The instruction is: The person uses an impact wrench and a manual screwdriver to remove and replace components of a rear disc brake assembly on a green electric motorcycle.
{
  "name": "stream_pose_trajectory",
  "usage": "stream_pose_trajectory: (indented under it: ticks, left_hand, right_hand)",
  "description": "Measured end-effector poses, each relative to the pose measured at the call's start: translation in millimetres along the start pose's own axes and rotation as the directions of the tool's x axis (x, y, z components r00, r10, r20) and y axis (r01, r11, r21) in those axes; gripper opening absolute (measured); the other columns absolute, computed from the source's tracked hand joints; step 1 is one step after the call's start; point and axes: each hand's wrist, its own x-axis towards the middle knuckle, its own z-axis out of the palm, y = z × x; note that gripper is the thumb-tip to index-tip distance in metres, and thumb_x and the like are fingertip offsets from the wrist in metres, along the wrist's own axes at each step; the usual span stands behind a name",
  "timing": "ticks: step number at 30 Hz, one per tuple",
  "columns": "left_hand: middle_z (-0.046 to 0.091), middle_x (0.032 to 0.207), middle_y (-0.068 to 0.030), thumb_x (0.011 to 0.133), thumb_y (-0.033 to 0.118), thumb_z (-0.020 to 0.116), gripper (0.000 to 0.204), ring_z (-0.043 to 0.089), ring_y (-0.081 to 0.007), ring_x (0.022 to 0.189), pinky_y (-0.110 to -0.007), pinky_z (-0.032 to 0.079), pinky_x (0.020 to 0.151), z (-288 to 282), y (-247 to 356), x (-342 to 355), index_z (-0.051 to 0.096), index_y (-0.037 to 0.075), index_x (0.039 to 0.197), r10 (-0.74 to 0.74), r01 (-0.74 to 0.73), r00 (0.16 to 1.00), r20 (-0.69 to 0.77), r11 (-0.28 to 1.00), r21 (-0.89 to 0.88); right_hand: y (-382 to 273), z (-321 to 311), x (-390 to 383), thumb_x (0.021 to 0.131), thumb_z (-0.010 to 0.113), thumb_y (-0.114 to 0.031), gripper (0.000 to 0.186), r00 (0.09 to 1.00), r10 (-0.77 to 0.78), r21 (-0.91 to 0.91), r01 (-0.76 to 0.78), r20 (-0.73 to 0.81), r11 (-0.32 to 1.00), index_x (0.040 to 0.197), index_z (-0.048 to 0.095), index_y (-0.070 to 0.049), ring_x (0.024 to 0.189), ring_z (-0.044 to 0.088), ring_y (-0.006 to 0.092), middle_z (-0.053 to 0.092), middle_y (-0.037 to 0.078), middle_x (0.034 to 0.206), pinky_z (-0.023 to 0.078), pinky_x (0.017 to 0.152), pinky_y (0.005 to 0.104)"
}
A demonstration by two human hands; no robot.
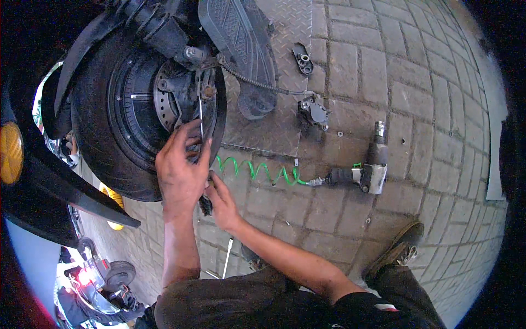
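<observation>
My left hand (179, 164) reaches up to the rim of a scooter's rear wheel (104, 126), its fingers pinched on a thin metal rod (200, 118) near the brake disc (164, 101). Just beneath it my right hand (219, 200) grips a small dark tool or part (206, 205) below the wheel; what that thing is cannot be made out. Both forearms come in from the bottom of the picture.
An air impact wrench (370, 167) with a green coiled hose (257, 171) lies on the paving to the right. A brake caliper (313, 111) on a cable and a small black part (302, 58) lie near a metal checker plate (285, 33). My shoe (397, 249) is at lower right.
</observation>
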Motion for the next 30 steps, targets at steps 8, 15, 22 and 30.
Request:
stream_pose_trajectory:
  ticks: [8,15,22,30]
  left_hand:
    - [0.076,0.111,-0.0144,0.088,0.005,0.078,0.038,0.074,-0.0219,0.101,-0.034,0.062,0.082,-17.0,-1.3,-6.3,0.07,0.003,0.125,-0.116,0.142,0.98,0.161,0.977,-0.161]
    - [0.077,0.102,-0.0116,0.085,0.002,0.08,0.042,0.074,-0.0163,0.086,-0.03,0.06,0.071,-11.6,-0.3,-6.6,0.07,0.004,0.127,-0.075,0.127,0.974,0.214,0.962,-0.242]
    - [0.073,0.119,-0.0118,0.09,-0.002,0.074,0.05,0.075,-0.0159,0.084,-0.027,0.06,0.071,-7.6,-13.1,-14.0,0.06,0.002,0.138,-0.121,0.277,0.925,0.36,0.864,-0.421]
    - [0.077,0.085,-0.0087,0.09,0.005,0.077,0.05,0.069,-0.0065,0.069,-0.025,0.055,0.061,3.5,-32.8,-18.5,0.063,0.008,0.138,-0.12,0.316,0.924,0.362,0.773,-0.55]
  right_hand:
    - [-66.2,-18.2,-15.9,0.108,0.049,-0.05,0.073,0.91,0.37,0.068,-0.388,0.185,0.919,0.152,0.04,0.007,0.106,0.062,0.0242,0.064,0.019,0.121,0.048,0.096,0.0331]
    - [-86.9,-34.7,-16.5,0.108,0.048,-0.05,0.066,0.94,0.319,-0.189,-0.295,0.118,0.937,0.141,0.049,0.008,0.093,0.064,0.0275,0.065,0.019,0.1,0.051,0.084,0.0381]
    - [-119.8,-41.3,-25.0,0.109,0.048,-0.045,0.061,0.971,0.224,-0.374,-0.179,0.08,0.91,0.138,0.048,0.009,0.081,0.067,0.0311,0.068,0.023,0.094,0.052,0.075,0.0442]
    - [-126.6,-29.4,-28.2,0.11,0.046,-0.042,0.062,0.999,0.036,-0.493,-0.033,-0.004,0.869,0.145,0.044,0.008,0.08,0.065,0.0311,0.067,0.022,0.094,0.051,0.075,0.0449]
